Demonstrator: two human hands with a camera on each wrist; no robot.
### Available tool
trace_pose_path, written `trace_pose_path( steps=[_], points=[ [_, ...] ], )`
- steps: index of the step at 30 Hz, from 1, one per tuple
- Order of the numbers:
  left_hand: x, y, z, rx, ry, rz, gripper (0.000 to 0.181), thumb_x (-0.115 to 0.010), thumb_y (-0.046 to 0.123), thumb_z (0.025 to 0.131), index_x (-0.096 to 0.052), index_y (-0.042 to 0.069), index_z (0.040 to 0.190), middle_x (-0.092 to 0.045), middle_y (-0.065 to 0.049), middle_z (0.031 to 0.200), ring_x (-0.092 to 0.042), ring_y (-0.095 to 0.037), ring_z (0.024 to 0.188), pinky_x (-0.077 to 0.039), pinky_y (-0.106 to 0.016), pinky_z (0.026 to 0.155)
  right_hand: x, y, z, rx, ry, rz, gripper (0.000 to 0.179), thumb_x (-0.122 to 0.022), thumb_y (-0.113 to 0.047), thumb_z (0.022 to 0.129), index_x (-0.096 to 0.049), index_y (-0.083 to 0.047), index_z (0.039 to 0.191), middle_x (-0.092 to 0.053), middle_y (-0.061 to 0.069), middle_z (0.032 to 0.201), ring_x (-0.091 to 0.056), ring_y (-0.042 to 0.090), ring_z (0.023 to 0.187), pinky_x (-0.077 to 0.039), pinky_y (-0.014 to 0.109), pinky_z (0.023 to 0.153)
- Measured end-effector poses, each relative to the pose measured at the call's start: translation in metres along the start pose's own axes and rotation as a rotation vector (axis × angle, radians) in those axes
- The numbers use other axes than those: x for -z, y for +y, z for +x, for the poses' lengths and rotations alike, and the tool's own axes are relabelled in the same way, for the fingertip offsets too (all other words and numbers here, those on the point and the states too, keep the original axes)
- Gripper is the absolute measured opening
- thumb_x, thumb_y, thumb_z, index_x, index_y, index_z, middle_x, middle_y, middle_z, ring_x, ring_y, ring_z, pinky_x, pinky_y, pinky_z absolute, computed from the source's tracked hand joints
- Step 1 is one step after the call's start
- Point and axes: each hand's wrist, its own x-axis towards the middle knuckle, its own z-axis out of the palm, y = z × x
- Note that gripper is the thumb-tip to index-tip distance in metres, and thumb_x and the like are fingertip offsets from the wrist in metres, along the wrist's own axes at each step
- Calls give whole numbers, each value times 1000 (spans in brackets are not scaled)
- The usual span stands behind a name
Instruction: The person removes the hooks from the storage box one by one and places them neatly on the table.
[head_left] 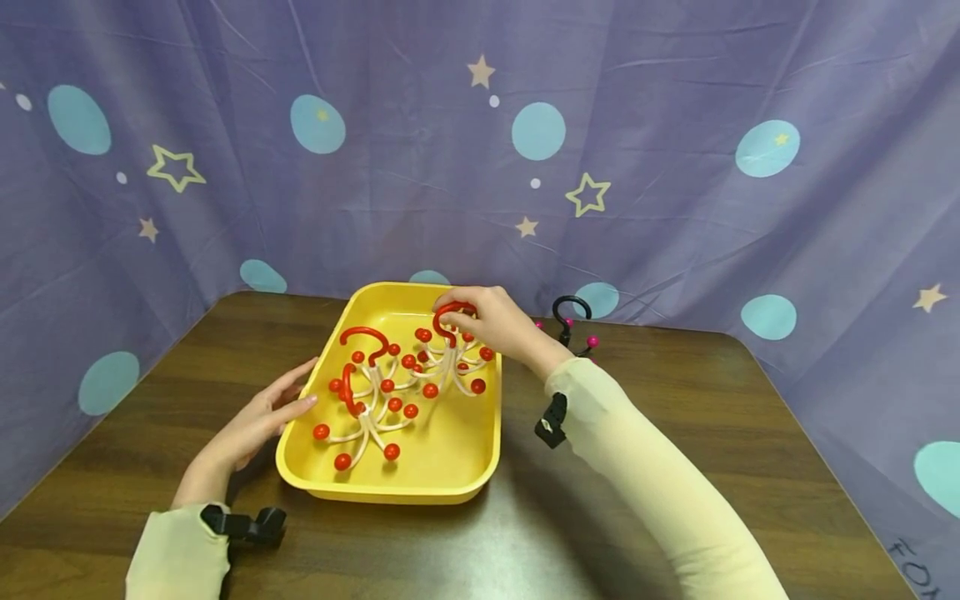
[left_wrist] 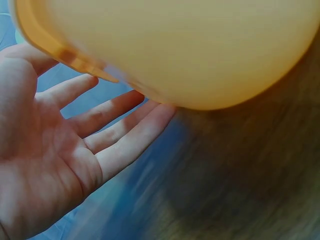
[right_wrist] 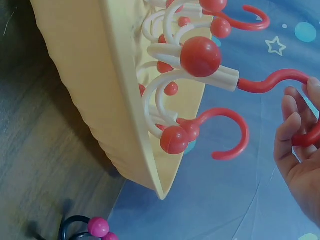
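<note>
Gripping hook (head_left: 437, 323) — right hand (head_left: 495, 321); left (head_left: 258, 419) perhaps touching tray (head_left: 442, 454)

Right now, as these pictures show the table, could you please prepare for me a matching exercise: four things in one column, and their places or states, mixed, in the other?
Column one
1. Left hand
2. Right hand
3. Tray
4. Black hook

Column two
A. Outside the tray, to its right, partly hidden behind the right wrist
B. Yellow, with red balls inside it
C. Touches the tray's left side
D. Grips a red hook

Right pairs: 1-C, 2-D, 3-B, 4-A
</note>
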Motion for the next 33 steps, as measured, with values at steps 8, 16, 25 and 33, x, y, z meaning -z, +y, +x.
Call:
trace_pose_path(
  steps=[8, 16, 25, 33],
  points=[
    [1, -3, 0, -1, -7, -19, 68, -47, 30, 95, -6, 18, 148, -21, -30, 142, -31, -44, 123, -49, -43, 82, 8, -1, -4, -3, 27, 12, 17, -56, -24, 90, -66, -18, 103, -66, -5, 97, -59, 7, 66, -48, 21, 62],
    [1, -3, 0, 0, -11, -28, 68, -47, 29, 95, -6, 18, 148, -19, -30, 143, -26, -46, 126, -48, -45, 83, 16, 1, -9, 6, 42, -25, 20, -56, -26, 90, -66, -20, 106, -65, -5, 100, -56, 6, 68, -47, 22, 64],
    [0, -2, 0, -6, -10, -26, 68, -47, 29, 94, -7, 17, 148, -18, -30, 143, -22, -47, 128, -46, -48, 85, 29, 4, -18, -8, 75, -8, 21, -56, -26, 90, -66, -19, 107, -67, -3, 96, -58, 15, 70, -47, 25, 65],
    [-1, -2, 0, -8, -7, -27, 68, -47, 29, 95, -7, 18, 148, -19, -30, 143, -25, -46, 126, -48, -46, 84, 42, 10, -27, -21, 125, -39, 21, -55, -28, 90, -67, -19, 105, -65, 2, 82, -51, 15, 61, -42, 27, 57]
  ],
)
